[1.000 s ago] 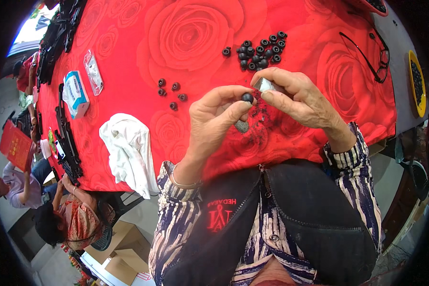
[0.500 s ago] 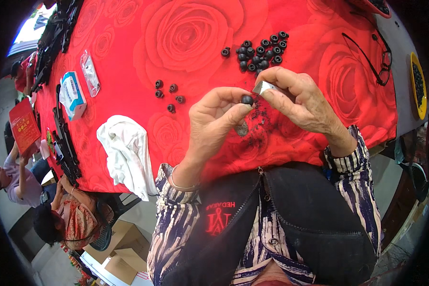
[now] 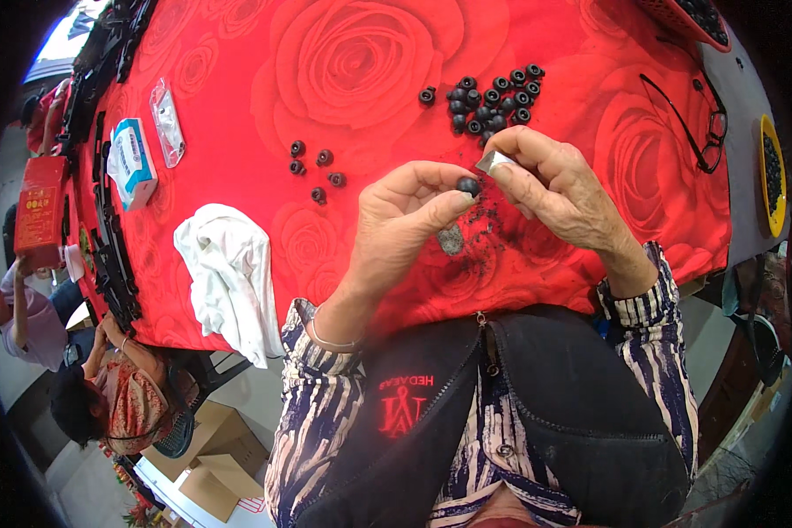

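Note:
Between thumb and fingertips, my left hand pinches a small round black knob. My right hand is closed on a small silvery metal blade, whose edge sits just apart from the knob. Most of the blade is hidden by my fingers. Black shavings are scattered on the cloth below, beside a grey, rough, stone-like piece. Beyond my hands lies a cluster of similar black knobs, some showing a hollow collar. A smaller group of knobs sits to the left.
A red rose-patterned cloth covers the table. On the left are a white cloth, a tissue pack, a clear plastic packet and long black parts. Eyeglasses and a yellow tray stand right. Two people sit at the left.
The view has shifted slightly. Both hands keep their holds, with the knob and blade still close together. At the far left, a person's red box has turned and now shows its side.

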{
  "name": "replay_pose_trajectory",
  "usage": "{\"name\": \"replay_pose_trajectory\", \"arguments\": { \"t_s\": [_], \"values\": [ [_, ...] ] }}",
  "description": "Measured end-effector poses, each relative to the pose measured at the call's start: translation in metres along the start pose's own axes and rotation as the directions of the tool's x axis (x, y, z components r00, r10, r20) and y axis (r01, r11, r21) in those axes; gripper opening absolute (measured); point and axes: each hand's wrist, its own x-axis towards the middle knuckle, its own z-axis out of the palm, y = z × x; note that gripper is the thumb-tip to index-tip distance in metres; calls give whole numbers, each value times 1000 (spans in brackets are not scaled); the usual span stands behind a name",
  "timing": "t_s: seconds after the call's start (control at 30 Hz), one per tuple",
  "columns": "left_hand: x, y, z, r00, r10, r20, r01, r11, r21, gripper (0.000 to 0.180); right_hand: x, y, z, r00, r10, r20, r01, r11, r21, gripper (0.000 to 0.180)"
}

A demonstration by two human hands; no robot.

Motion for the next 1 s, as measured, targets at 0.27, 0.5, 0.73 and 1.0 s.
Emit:
{"name": "replay_pose_trajectory", "arguments": {
  "t_s": [0.27, 0.5, 0.73, 1.0],
  "values": [
    [0, 1, 3, 999, 46, -4, -46, 999, 17, 20, 0, -2, -1, 998, -36, 41, 37, 999, -10, 16],
    [-1, -1, 2, 1000, 17, 5, -17, 999, 34, 23, 1, 3, 0, 995, -95, 38, 97, 995, -39, 16],
    [-1, -5, 0, 1000, 12, -1, -12, 996, 84, 22, 0, 4, 1, 993, -117, 36, 119, 990, -79, 15],
    [-1, -4, 1, 1000, 1, 7, -2, 998, 64, 23, 0, 3, 2, 992, -117, 43, 120, 991, -63, 15]
  ]
}}
